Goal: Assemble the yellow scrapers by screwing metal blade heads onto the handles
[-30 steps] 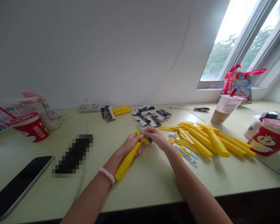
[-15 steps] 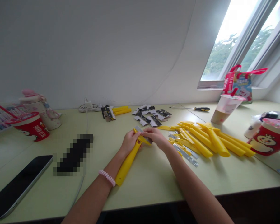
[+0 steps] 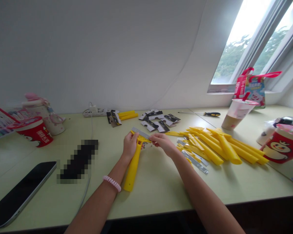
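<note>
A yellow scraper [image 3: 133, 169] with a long handle lies at a slant in front of me, its handle end toward the table's front edge. My left hand [image 3: 130, 145] is closed on the left part of its head. Along the top of the head runs a grey metal blade [image 3: 141, 132]. My right hand [image 3: 162, 142] pinches the right end of the head and blade. Small shiny metal pieces [image 3: 144, 145] show just below the head. To the right lie a pile of yellow handles [image 3: 210, 143] and several loose blades [image 3: 196, 165].
Black and white cards [image 3: 158, 119], two yellow handles [image 3: 127, 114] and a screwdriver [image 3: 211, 114] lie toward the wall. Cups [image 3: 283, 143] stand at right, another red cup [image 3: 36, 131] at left. A phone [image 3: 21, 191] and a cable [image 3: 84, 195] are at left.
The scraper's head has shifted left with my left hand, and its handle has turned more upright in view. More of the blade shows, and my right fingers have moved to its right end.
</note>
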A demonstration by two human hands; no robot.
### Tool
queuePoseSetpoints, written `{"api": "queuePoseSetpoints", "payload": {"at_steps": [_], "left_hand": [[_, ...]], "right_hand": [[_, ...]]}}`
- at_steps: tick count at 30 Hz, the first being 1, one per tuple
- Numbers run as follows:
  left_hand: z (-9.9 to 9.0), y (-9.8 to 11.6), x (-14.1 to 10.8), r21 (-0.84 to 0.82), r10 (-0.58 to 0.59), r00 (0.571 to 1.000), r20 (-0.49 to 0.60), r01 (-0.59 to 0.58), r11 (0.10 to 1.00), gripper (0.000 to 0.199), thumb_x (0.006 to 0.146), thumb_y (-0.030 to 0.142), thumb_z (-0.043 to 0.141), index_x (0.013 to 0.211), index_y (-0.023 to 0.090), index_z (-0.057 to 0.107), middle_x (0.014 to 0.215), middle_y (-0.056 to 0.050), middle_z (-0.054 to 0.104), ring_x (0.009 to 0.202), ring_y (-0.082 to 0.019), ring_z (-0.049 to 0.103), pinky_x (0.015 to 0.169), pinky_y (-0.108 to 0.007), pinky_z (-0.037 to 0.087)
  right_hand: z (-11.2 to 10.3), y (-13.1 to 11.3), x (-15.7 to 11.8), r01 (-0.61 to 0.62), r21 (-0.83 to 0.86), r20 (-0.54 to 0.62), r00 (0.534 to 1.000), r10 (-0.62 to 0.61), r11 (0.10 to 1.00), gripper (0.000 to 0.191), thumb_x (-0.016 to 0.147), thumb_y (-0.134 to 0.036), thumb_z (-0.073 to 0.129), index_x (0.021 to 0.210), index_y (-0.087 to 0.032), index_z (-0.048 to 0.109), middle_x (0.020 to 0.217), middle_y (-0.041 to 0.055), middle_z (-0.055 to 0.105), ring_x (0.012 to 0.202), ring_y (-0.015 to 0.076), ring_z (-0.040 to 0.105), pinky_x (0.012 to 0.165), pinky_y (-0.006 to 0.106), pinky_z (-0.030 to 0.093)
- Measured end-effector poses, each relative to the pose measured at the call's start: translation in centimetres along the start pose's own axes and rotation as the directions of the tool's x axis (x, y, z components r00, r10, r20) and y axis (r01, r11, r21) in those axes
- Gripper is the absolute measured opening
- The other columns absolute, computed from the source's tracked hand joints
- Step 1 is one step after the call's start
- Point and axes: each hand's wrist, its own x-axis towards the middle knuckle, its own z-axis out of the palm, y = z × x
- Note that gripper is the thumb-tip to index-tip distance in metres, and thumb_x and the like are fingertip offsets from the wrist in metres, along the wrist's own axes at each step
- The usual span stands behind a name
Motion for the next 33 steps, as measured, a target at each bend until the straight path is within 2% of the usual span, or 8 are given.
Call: {"api": "queuePoseSetpoints", "payload": {"at_steps": [9,13,16,18,20,24,27,33], "left_hand": [[0.0,-0.3,0.2,0.008,-0.003,1.000,-0.019,0.003,1.000,0.014,0.072,0.030,0.050,0.074,0.018,0.045,0.042,0.005,0.051,0.035,-0.016,0.053,0.032,-0.025,0.040],[-0.1,-0.4,0.3,-0.007,0.017,0.999,-0.049,-0.017,1.000,0.016,0.070,0.032,0.051,0.073,0.017,0.045,0.043,0.005,0.052,0.034,-0.015,0.052,0.031,-0.025,0.039],[-0.1,-0.4,0.3,-0.016,0.021,0.997,-0.074,-0.022,1.000,0.016,0.069,0.032,0.051,0.072,0.017,0.045,0.042,0.004,0.051,0.034,-0.015,0.052,0.031,-0.024,0.039],[-0.1,-0.4,0.4,-0.016,0.014,0.996,-0.084,-0.016,1.000,0.017,0.069,0.032,0.051,0.072,0.017,0.045,0.042,0.004,0.051,0.034,-0.016,0.052,0.031,-0.024,0.039],[-0.2,-0.4,0.4,-0.013,0.007,0.996,-0.087,-0.008,1.000,0.017,0.069,0.032,0.051,0.073,0.017,0.045,0.042,0.004,0.051,0.035,-0.016,0.053,0.032,-0.024,0.039],[-0.3,-0.5,0.6,-0.009,0.006,0.997,-0.079,-0.007,1.000,0.017,0.069,0.032,0.051,0.073,0.017,0.046,0.043,0.004,0.052,0.036,-0.016,0.053,0.032,-0.024,0.039],[-0.3,-0.6,0.6,-0.008,0.007,0.997,-0.071,-0.007,1.000,0.017,0.069,0.032,0.051,0.073,0.017,0.046,0.043,0.004,0.052,0.036,-0.016,0.053,0.032,-0.024,0.039],[-0.4,-0.6,0.5,-0.020,0.013,0.999,-0.052,-0.014,1.000,0.016,0.069,0.031,0.051,0.072,0.017,0.045,0.043,0.004,0.052,0.035,-0.015,0.052,0.032,-0.024,0.040]], "right_hand": [[0.7,-0.3,-0.3,0.025,-0.077,-0.029,0.999,-0.027,0.997,0.023,0.066,-0.036,0.059,0.057,-0.015,0.055,0.050,-0.0031,0.045,0.048,0.0073,0.038,0.048,0.022,0.026],[0.7,-0.6,-0.3,0.035,-0.124,-0.019,0.999,-0.038,0.992,0.025,0.069,-0.039,0.055,0.074,-0.016,0.062,0.062,-0.0001,0.054,0.055,0.0099,0.046,0.051,0.022,0.033],[-0.5,-0.5,0.1,0.073,-0.264,-0.114,0.988,-0.106,0.962,0.030,0.075,-0.039,0.048,0.089,-0.017,0.063,0.080,0.0043,0.062,0.067,0.0139,0.053,0.058,0.025,0.039],[-2.0,-0.2,0.3,0.045,-0.500,-0.255,0.947,-0.197,0.865,0.029,0.077,-0.034,0.045,0.091,-0.016,0.063,0.087,0.0068,0.063,0.077,0.0171,0.055,0.067,0.027,0.040],[-3.9,0.3,0.4,-0.108,-0.740,-0.388,0.875,-0.290,0.664,0.028,0.076,-0.024,0.043,0.093,-0.015,0.064,0.097,0.0098,0.062,0.091,0.0218,0.052,0.076,0.031,0.036],[-6.7,1.5,0.7,-0.327,-0.877,-0.436,0.851,-0.294,0.352,0.036,0.074,-0.016,0.041,0.104,-0.019,0.062,0.112,0.0090,0.058,0.104,0.0281,0.043,0.081,0.038,0.029],[-7.3,2.0,1.1,-0.341,-0.898,-0.411,0.876,-0.253,0.280,0.039,0.074,-0.012,0.040,0.105,-0.023,0.061,0.105,0.0080,0.061,0.103,0.0278,0.042,0.080,0.040,0.025],[-7.0,2.0,1.3,-0.315,-0.901,-0.396,0.878,-0.270,0.300,0.042,0.069,-0.008,0.041,0.102,-0.024,0.061,0.099,0.0073,0.062,0.097,0.0266,0.044,0.078,0.041,0.024]]}}
